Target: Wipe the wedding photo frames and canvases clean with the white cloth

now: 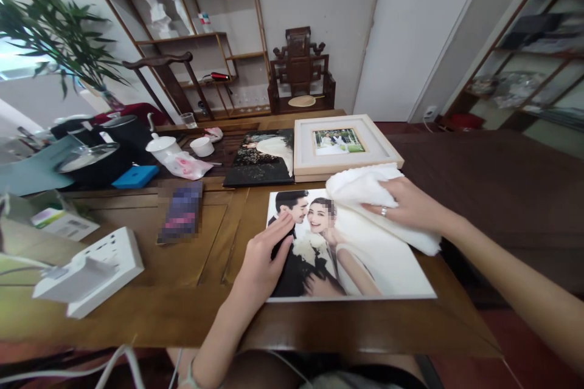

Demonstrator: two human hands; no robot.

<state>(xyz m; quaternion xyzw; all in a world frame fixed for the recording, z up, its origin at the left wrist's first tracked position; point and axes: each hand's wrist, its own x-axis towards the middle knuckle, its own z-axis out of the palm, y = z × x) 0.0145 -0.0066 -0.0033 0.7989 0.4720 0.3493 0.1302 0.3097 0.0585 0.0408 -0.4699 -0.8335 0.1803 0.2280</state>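
A large wedding photo print [365, 261] lies flat on the wooden table [191, 310] in front of me. My left hand [264, 258] rests flat on the print's left edge, fingers stretched out and pressing it down. My right hand [410, 203] presses a white cloth [365, 185] onto the print's upper right part, fingers curled over the cloth. A ring shows on that hand.
Behind the print stand a light-framed photo [342, 146] and a dark print [262, 161]. To the left are a white power strip [98, 267], a blurred dark phone [181, 213], pots [91, 161], a white cup [202, 146] and a blue box [135, 176]. Shelves, a carved chair and a plant line the back.
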